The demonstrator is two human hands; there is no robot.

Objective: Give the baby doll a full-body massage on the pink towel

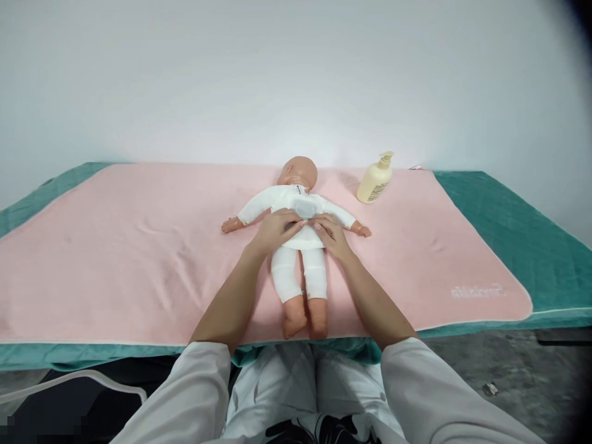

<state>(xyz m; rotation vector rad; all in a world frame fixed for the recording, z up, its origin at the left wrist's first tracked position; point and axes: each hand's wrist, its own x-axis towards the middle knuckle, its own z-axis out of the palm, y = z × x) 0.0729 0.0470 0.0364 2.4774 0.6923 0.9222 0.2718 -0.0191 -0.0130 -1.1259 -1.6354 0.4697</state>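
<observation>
A baby doll (291, 200) with a white cloth body lies on a pink mat, head away from me and arms spread. It appears to lie on its front; its face does not show. A pale grey rectangular panel (304, 208) sits in the upper middle of its body. My left hand (280, 228) rests on the doll's left-hand side, thumb stretched toward the middle. Opposite it, my right hand (333, 234) lies on the other side with its fingers extended. Both hands touch the cloth just below the panel, thumbs near each other. Neither grasps anything visible.
A cream pump bottle (374, 182) stands on the pink mat (115, 259), right of the doll's head. Beneath the mat is a green padded cover (518, 240). A white wall (296, 80) rises behind. A curved white bar (102, 377) shows at lower left.
</observation>
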